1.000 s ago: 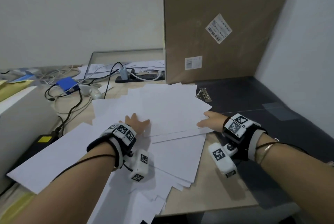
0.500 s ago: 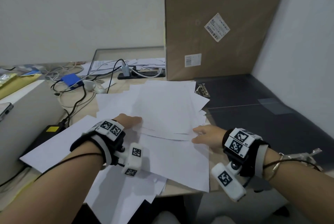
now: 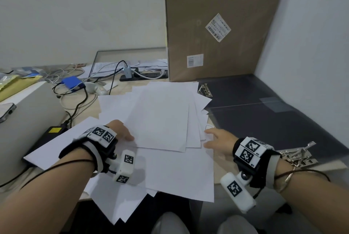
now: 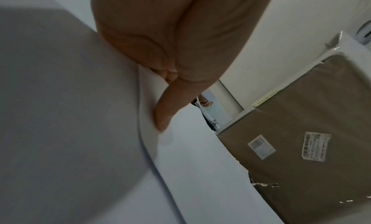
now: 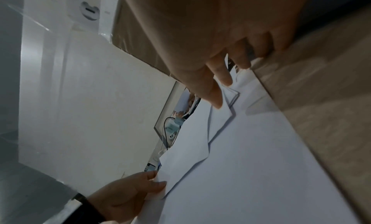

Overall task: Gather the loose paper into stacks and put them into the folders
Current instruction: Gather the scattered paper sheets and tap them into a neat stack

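Note:
Loose white sheets cover the desk, and several are drawn into a rough pile (image 3: pixel 162 118) in the middle. My left hand (image 3: pixel 120 131) pinches the pile's left edge, thumb (image 4: pixel 166 103) on top and fingers beneath; the right wrist view shows the same left hand (image 5: pixel 132 189). My right hand (image 3: pixel 217 137) lies at the pile's right edge, its straight fingertips (image 5: pixel 220 78) touching the fanned corners. A dark folder (image 3: pixel 264 116) lies open to the right with a metal clip (image 3: pixel 204 90). A second clip mechanism (image 3: pixel 296 156) sits by my right wrist.
A tall cardboard box (image 3: pixel 217 26) stands behind the folder. Cables, a blue device (image 3: pixel 72 82) and a power strip (image 3: pixel 143 77) crowd the back left. A grey case (image 3: pixel 28 120) with a phone (image 3: pixel 5 112) is at left. More sheets (image 3: pixel 122 205) overhang the desk's front edge.
Both hands have slid toward me along the pile's sides, drawing the upper sheets closer together. The right hand moved from the far right corner to the near right edge.

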`<state>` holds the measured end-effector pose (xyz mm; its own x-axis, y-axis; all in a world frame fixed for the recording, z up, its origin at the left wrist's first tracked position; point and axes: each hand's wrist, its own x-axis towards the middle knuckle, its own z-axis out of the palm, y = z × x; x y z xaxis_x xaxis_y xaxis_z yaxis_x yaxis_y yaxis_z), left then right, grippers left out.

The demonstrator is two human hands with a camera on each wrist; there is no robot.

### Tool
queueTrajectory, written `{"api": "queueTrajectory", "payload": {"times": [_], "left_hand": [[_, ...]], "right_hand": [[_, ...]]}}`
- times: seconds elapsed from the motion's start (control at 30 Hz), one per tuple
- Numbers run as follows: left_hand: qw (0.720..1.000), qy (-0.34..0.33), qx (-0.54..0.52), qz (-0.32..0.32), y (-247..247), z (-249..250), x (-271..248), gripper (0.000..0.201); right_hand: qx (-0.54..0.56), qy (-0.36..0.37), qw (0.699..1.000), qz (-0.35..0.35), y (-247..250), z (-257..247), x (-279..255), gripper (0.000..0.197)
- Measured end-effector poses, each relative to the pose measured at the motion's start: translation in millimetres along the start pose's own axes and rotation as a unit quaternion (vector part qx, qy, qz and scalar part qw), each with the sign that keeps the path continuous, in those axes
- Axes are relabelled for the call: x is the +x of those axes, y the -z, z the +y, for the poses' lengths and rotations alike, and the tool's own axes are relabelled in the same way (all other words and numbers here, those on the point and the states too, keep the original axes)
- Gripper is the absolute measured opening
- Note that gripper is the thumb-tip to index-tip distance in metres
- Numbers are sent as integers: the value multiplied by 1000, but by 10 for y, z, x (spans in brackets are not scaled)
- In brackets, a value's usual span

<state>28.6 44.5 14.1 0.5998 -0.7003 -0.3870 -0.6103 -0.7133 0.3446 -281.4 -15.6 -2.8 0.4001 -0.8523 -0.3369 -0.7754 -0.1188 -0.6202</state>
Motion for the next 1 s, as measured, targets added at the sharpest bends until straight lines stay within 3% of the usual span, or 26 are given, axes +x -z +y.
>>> {"api": "queueTrajectory", "payload": {"times": [0.13,0.33,0.53,0.73,0.8,0.93,1.0], "left_hand": [[998,-40,-32,27,-39,-26,44,50],[993,-43,-45,96,-61,-66,140,27],[995,-34,8,90,-108,61,120,71],[994,-78,-65,26,-216,256,168,78],[992,-69,-98,26,-216,313,180,78],[978,-45,-206,-12,-195,353,210,74],[974,-43,-222,-28,-187,320,234,69]], "right_hand": [[19,8,1000,-6,-14,-40,-5,62],[84,0,995,49,-21,-51,1,57],[100,-12,995,15,-100,-99,48,63],[145,-84,985,27,-34,-217,263,66],[189,-104,976,31,-29,-266,373,59],[318,-150,936,9,-20,-356,545,19],[341,-170,924,-19,36,-394,592,13]]}}
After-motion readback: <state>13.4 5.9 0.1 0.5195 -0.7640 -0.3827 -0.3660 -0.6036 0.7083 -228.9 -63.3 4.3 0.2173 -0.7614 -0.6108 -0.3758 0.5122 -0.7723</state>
